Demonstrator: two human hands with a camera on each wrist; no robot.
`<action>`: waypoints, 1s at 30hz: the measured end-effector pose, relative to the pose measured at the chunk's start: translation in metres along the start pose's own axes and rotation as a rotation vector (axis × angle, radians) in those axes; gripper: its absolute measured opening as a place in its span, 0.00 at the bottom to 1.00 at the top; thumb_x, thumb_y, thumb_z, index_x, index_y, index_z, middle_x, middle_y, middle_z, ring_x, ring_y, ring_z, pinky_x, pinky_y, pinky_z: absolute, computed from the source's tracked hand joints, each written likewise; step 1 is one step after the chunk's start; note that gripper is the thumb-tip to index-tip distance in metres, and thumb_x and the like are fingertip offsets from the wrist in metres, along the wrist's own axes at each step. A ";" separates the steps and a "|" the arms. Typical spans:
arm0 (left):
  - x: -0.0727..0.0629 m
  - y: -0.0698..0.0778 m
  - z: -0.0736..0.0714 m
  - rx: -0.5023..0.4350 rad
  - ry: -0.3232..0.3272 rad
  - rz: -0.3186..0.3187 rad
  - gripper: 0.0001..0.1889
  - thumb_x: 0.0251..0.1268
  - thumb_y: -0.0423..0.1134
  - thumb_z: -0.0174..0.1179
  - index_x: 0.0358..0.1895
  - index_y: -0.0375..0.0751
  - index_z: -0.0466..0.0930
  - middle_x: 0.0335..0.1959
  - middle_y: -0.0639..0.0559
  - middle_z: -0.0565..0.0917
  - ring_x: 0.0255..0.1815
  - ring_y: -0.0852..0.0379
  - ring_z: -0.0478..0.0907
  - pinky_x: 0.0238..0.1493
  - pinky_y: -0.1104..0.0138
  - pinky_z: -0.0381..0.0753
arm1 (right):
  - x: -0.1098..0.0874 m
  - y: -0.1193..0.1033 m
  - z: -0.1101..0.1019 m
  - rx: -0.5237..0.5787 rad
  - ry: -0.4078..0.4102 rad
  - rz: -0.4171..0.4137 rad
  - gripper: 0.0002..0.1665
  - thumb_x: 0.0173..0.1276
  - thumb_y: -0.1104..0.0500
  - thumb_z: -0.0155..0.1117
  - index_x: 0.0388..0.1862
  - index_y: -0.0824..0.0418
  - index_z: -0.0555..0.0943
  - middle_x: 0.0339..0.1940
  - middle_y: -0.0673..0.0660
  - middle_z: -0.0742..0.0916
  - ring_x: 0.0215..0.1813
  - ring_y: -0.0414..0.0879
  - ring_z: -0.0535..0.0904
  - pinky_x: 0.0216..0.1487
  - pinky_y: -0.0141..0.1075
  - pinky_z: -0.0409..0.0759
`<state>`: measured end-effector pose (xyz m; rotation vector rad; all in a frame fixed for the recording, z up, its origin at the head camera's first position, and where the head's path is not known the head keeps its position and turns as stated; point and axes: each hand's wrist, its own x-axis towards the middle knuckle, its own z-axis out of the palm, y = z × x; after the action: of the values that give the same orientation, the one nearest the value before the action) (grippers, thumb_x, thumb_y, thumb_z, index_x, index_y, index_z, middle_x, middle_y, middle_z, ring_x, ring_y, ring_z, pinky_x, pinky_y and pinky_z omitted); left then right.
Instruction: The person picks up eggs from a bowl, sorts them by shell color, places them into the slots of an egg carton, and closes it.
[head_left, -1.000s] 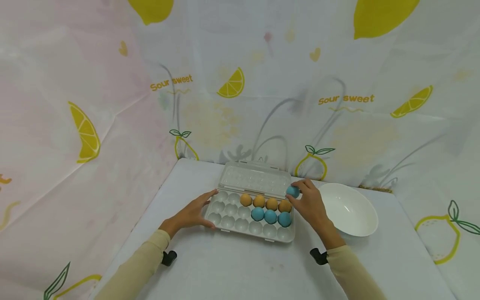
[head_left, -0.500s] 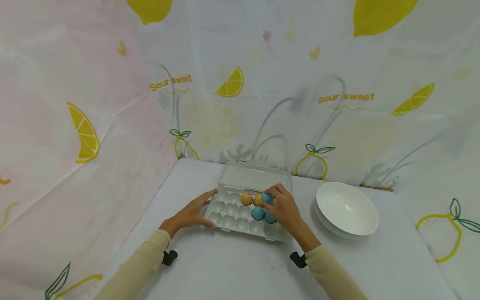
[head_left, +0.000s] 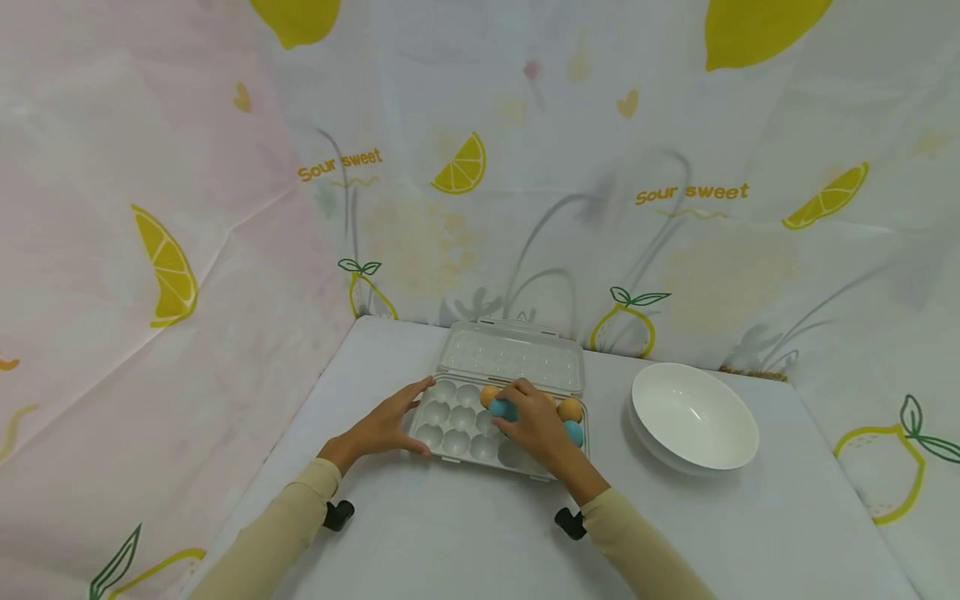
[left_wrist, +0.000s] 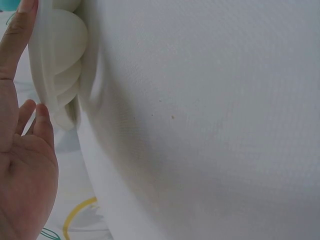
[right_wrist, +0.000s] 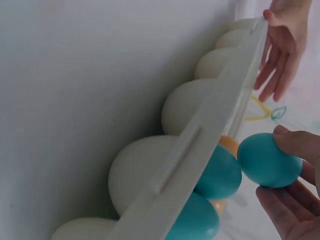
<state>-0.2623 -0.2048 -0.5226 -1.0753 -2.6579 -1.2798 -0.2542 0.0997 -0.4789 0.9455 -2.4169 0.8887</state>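
Observation:
A pale plastic egg carton [head_left: 456,447] lies with its clear lid [head_left: 510,354] folded back. My left hand [head_left: 386,423] spans the carton's left end, thumb at the front corner, straight fingers at the back one. Between thumb and fingertips, my right hand [head_left: 534,421] pinches a blue egg [right_wrist: 269,160] close over the middle row. In the right wrist view, this egg is right at another blue egg [right_wrist: 220,172] seated in the carton. Orange-yellow eggs [head_left: 570,408] sit along the back row, partly hidden by my right hand. A seated blue egg [head_left: 573,433] shows to its right.
A white bowl [head_left: 693,417] stands on the white table [head_left: 450,533] to the right of the carton. Behind and to the left rises a lemon-printed cloth [head_left: 420,233]. Black wrist mounts [head_left: 340,515] sit below both wrists.
My right hand has carried the blue egg leftward, from the carton's right back corner to above its middle row. My left hand has stayed at the carton's left end.

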 end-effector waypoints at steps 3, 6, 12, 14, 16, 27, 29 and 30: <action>0.000 -0.001 0.001 0.004 -0.002 0.004 0.65 0.33 0.43 0.83 0.75 0.27 0.48 0.73 0.33 0.59 0.73 0.39 0.57 0.67 0.55 0.72 | 0.001 0.000 0.005 -0.014 -0.036 0.013 0.22 0.48 0.62 0.82 0.42 0.61 0.83 0.42 0.52 0.81 0.44 0.46 0.81 0.43 0.35 0.85; 0.000 -0.003 0.001 0.001 -0.007 -0.004 0.65 0.33 0.43 0.83 0.75 0.28 0.48 0.74 0.34 0.59 0.73 0.40 0.56 0.67 0.56 0.71 | 0.002 0.000 0.010 -0.048 -0.075 0.026 0.21 0.50 0.60 0.82 0.42 0.60 0.83 0.43 0.52 0.81 0.45 0.46 0.80 0.44 0.35 0.85; 0.000 -0.003 0.001 -0.011 -0.019 -0.023 0.65 0.33 0.44 0.82 0.76 0.29 0.47 0.74 0.35 0.58 0.74 0.43 0.55 0.69 0.58 0.70 | -0.001 0.000 0.017 -0.062 -0.125 0.044 0.21 0.50 0.60 0.81 0.42 0.60 0.83 0.44 0.54 0.81 0.46 0.48 0.80 0.45 0.38 0.85; 0.000 -0.003 0.001 -0.013 -0.019 -0.027 0.65 0.33 0.43 0.82 0.76 0.29 0.47 0.74 0.36 0.58 0.75 0.44 0.55 0.69 0.59 0.69 | -0.002 0.000 0.018 -0.080 -0.137 0.038 0.21 0.51 0.60 0.80 0.43 0.60 0.82 0.45 0.54 0.81 0.46 0.48 0.80 0.45 0.37 0.85; 0.000 -0.004 0.001 -0.010 -0.018 -0.031 0.65 0.33 0.43 0.82 0.76 0.29 0.47 0.75 0.36 0.58 0.75 0.44 0.55 0.69 0.59 0.69 | -0.003 -0.001 0.020 -0.090 -0.145 0.034 0.20 0.52 0.60 0.80 0.42 0.60 0.82 0.45 0.54 0.82 0.45 0.48 0.80 0.44 0.36 0.85; 0.000 -0.004 0.000 0.002 -0.017 -0.044 0.66 0.33 0.43 0.83 0.76 0.31 0.48 0.74 0.37 0.58 0.75 0.44 0.56 0.69 0.61 0.70 | 0.000 -0.006 0.027 -0.108 -0.164 0.000 0.20 0.49 0.66 0.80 0.40 0.62 0.81 0.41 0.52 0.82 0.40 0.46 0.81 0.38 0.31 0.85; 0.000 -0.004 0.000 0.003 -0.019 -0.054 0.66 0.33 0.44 0.83 0.76 0.31 0.48 0.75 0.38 0.58 0.75 0.45 0.55 0.69 0.61 0.70 | 0.000 -0.007 0.028 -0.113 -0.172 0.006 0.20 0.48 0.67 0.80 0.40 0.62 0.82 0.41 0.52 0.82 0.40 0.46 0.81 0.38 0.31 0.85; 0.000 -0.004 0.000 0.005 -0.019 -0.058 0.66 0.33 0.44 0.83 0.76 0.32 0.48 0.75 0.38 0.58 0.75 0.45 0.56 0.69 0.61 0.70 | 0.001 -0.007 0.029 -0.116 -0.175 0.009 0.20 0.48 0.67 0.80 0.40 0.62 0.82 0.41 0.52 0.82 0.40 0.46 0.81 0.38 0.31 0.85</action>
<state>-0.2643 -0.2067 -0.5252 -1.0222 -2.7238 -1.2784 -0.2533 0.0759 -0.4963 1.0071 -2.5894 0.6858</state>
